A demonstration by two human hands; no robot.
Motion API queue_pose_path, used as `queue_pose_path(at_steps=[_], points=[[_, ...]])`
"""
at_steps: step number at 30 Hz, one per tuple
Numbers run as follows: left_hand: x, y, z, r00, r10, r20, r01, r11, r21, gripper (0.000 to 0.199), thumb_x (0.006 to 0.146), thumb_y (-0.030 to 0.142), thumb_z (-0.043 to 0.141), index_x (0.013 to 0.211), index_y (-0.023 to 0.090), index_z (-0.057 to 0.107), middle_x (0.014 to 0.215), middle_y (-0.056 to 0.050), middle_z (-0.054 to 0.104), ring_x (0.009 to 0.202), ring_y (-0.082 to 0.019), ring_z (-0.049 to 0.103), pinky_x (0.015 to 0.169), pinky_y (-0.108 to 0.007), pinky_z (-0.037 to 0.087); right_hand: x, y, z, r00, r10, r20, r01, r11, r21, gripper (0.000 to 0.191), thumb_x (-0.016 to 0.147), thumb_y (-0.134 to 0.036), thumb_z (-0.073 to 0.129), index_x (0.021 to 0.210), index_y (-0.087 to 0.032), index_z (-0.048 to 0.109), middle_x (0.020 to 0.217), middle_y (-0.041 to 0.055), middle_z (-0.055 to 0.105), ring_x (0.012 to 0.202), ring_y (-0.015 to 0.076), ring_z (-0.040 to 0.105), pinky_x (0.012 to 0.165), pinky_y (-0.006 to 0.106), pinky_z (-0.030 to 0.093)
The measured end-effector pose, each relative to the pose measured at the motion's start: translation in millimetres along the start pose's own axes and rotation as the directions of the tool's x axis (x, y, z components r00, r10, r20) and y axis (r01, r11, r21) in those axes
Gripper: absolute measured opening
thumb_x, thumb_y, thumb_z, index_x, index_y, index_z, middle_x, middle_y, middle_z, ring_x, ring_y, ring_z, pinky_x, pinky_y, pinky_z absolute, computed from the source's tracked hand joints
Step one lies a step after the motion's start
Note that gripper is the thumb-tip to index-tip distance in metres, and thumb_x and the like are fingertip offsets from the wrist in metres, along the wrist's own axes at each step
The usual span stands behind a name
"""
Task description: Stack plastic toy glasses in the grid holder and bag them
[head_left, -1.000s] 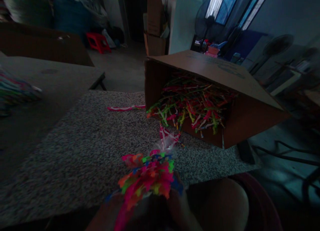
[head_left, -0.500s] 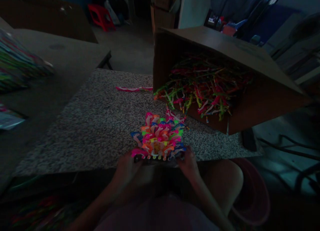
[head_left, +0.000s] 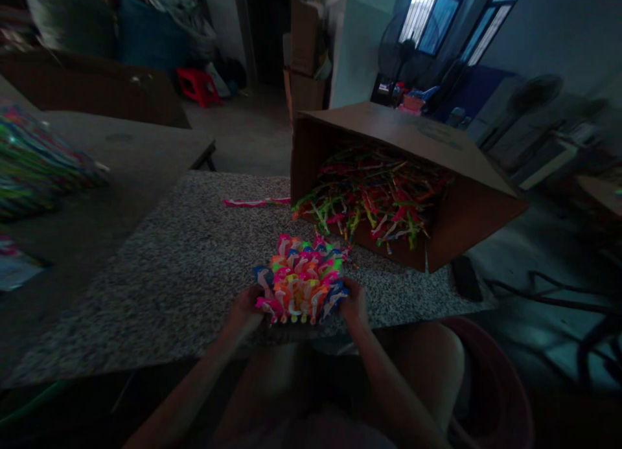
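A block of small plastic pieces in pink, orange, yellow, green and blue (head_left: 304, 277) sits in tight rows by the front edge of the speckled stone table (head_left: 194, 261). My left hand (head_left: 247, 308) is closed around its left end, its fingertips partly hidden behind the pieces. At the right end my right hand (head_left: 354, 301) grips beside the blue pieces. Whether a holder lies under the rows is too dark to tell. Just behind the block, a few loose pink strips (head_left: 321, 240) touch the table.
A cardboard box (head_left: 466, 222) lies on its side, its mouth towards me, full of tangled colourful strips (head_left: 374, 196). One pink strip (head_left: 253, 203) lies left of it. A dark flat object (head_left: 465, 278) rests at right. Packed bags (head_left: 39, 164) are on the left-hand table.
My head view has tilted up, showing more of the room. Both hands have shifted the block slightly forward from the table's front edge, still holding its two ends.
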State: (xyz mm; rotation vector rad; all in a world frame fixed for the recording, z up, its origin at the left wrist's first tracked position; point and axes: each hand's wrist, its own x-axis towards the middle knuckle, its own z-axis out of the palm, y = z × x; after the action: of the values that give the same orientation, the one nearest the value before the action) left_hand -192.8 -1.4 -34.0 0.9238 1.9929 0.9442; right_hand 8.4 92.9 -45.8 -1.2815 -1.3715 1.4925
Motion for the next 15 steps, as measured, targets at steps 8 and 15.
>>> queue_pose_path(at_steps=[8,15], points=[[-23,32,-29.6,0.91,0.286,-0.3,-0.226,0.949,0.22,0.034,0.067,0.036,0.042,0.083,0.017,0.065,0.078,-0.007,0.064,0.066,-0.02,0.061,0.061,-0.026,0.046,-7,-40,-1,0.945,-0.265,-0.193,0.27,0.963,0.0,0.032,0.075,-0.043,0.053,0.074,-0.013,0.064,0.05,-0.0021,0.051,0.041,0.0085,0.044,0.04,0.018,0.035],[-31,72,-72.6,0.935,0.224,-0.275,-0.21,0.974,0.081,0.046,0.076,0.04,0.045,0.102,0.009,0.066,0.058,-0.003,0.059,0.047,-0.015,0.054,0.046,-0.023,0.042,-5,-91,-2,0.939,-0.34,-0.048,0.333,0.936,-0.115,0.028,0.078,-0.038,0.053,0.079,-0.013,0.066,0.049,-0.002,0.054,0.04,0.01,0.051,0.041,0.018,0.038]])
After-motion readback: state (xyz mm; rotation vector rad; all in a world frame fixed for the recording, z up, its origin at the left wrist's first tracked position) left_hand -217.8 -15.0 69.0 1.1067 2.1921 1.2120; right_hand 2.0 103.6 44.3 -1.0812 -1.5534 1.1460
